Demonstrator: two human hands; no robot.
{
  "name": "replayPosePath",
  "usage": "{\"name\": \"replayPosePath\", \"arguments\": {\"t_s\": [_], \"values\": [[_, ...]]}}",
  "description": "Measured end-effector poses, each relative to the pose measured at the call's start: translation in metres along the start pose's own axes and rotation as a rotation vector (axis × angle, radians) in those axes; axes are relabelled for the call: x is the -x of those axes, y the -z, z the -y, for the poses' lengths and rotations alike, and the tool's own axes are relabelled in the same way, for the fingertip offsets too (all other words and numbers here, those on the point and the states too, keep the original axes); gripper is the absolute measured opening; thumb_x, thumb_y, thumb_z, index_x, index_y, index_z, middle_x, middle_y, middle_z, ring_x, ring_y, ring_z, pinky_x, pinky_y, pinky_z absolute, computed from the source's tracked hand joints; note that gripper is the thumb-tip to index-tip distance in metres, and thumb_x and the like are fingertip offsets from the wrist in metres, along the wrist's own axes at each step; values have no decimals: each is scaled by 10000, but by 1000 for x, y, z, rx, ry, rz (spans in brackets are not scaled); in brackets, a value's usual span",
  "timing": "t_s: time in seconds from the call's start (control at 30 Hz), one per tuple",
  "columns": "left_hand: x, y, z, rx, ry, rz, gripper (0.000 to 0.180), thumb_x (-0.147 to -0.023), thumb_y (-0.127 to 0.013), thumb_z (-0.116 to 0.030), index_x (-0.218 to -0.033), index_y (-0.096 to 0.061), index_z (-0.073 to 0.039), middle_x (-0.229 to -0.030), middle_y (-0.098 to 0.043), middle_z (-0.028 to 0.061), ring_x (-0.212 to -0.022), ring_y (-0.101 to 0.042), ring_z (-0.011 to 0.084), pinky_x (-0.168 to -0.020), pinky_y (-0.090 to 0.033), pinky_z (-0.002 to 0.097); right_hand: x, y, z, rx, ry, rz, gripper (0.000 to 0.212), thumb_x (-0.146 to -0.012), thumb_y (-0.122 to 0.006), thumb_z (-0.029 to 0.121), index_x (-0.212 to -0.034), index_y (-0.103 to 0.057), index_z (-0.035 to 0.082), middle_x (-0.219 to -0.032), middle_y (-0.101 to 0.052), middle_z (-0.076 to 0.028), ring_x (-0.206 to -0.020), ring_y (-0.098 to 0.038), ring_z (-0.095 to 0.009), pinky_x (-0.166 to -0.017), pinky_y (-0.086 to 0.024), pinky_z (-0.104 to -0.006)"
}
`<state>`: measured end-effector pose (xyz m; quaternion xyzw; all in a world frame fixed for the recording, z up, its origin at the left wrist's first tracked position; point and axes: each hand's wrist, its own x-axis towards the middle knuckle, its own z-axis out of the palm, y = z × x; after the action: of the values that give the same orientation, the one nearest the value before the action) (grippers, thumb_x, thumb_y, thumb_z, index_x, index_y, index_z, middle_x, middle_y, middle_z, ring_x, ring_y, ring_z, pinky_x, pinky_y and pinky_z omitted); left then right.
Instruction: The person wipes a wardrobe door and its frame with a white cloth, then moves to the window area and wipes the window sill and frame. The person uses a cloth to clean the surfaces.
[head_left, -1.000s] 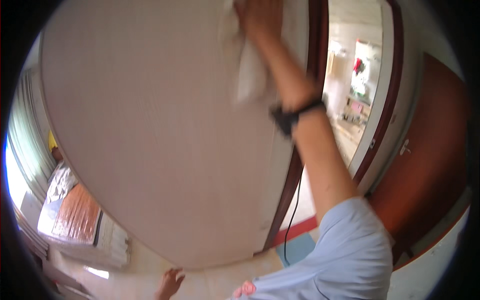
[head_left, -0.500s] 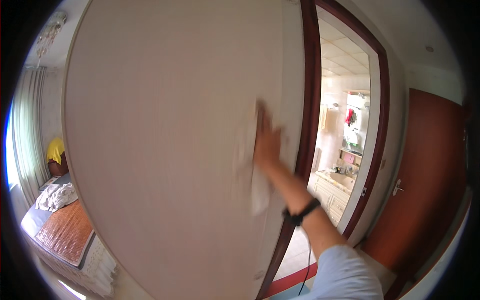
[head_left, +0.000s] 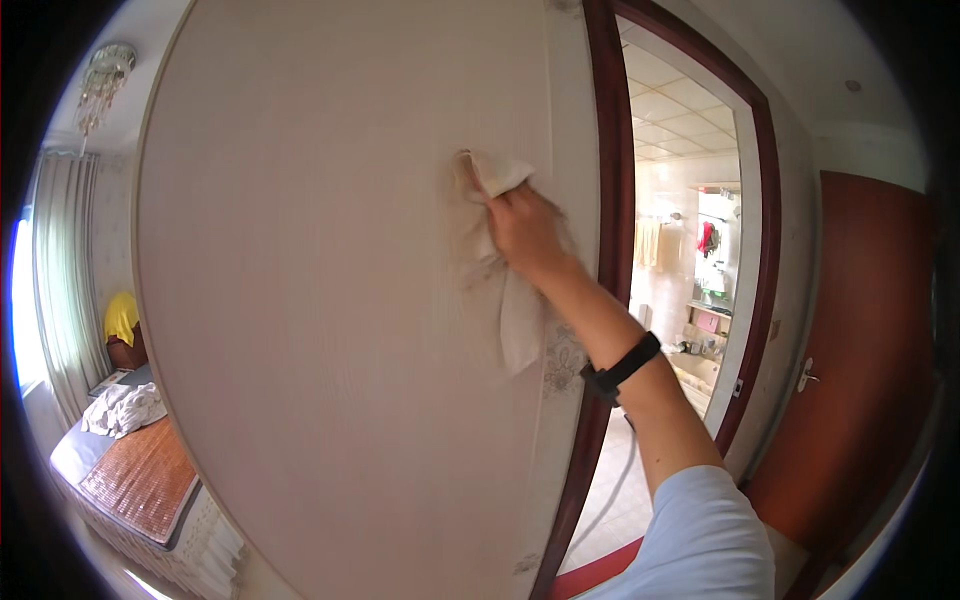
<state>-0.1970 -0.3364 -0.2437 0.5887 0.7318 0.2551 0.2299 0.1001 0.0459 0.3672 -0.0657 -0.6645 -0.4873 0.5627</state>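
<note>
The right arm comes up from the lower right in a pale blue sleeve [head_left: 700,540], with a black wristband [head_left: 622,365] on the wrist. The right hand [head_left: 525,232] is closed on a white cloth [head_left: 515,300], pressing it flat against the pale panel [head_left: 320,300]. The top of the cloth bunches out above the fingers [head_left: 497,205], and a loose tail hangs down below the hand, lying against the panel. The left hand is out of view.

Just right of the hand stands a dark red door frame [head_left: 612,200]. Through the doorway is a tiled room with a towel [head_left: 648,243] hanging on a rail and a red item [head_left: 708,238] further in. A red-brown door [head_left: 860,350] with a metal handle [head_left: 806,376] stands open at the far right.

At lower left, well apart from the hand, is a bed [head_left: 135,470] with crumpled white fabric [head_left: 125,408] on it and something yellow [head_left: 122,318] beyond. Curtains [head_left: 65,280] hang at the window, and a chandelier [head_left: 103,75] hangs from the ceiling.
</note>
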Motion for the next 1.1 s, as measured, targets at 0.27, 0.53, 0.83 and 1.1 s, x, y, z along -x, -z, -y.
{"name": "replayPosePath", "arguments": {"t_s": [0.27, 0.53, 0.83, 1.1], "values": [[-5, -5, 24, 108, 90, -11, 329, -895, -639, -231, -1163, -638, -40, -1080, -667, 208, -983, -655, 330, -813, -525, 424, -69, -21, -108, 444, -240, 10, 305, -870, -537, 139, -1154, -649, 145, -1124, -560, -114, -1049, -513, -317, -881, -434, -438], [-6, 10, -6, -42, -6, 30, 352, -880, -652, -278, -1162, -642, -68, -1006, -686, 203, -940, -669, 337, -760, -534, 429, -46, -12, -108, 481, -194, 80, 255, -843, -563, 110, -1063, -692, 129, -1072, -586, -119, -1079, -520, -313, -917, -424, -456], [-16, 7, -6, 39, 12, 23, 369, -877, -649, -286, -1191, -627, -94, -1046, -683, 185, -950, -661, 350, -772, -540, 435, -74, 3, -88, 650, -184, 224, 186, -831, -551, 75, -932, -707, 88, -1036, -601, -89, -1024, -547, -293, -915, -414, -446], [-1, -5, -17, -31, -41, 139, 381, -887, -640, -289, -1206, -614, -83, -1088, -669, 194, -987, -643, 364, -806, -531, 446, -42, 20, -81, 491, -69, 244, 186, -831, -543, 50, -932, -696, 76, -1032, -603, -95, -1039, -554, -290, -910, -425, -438]]}}
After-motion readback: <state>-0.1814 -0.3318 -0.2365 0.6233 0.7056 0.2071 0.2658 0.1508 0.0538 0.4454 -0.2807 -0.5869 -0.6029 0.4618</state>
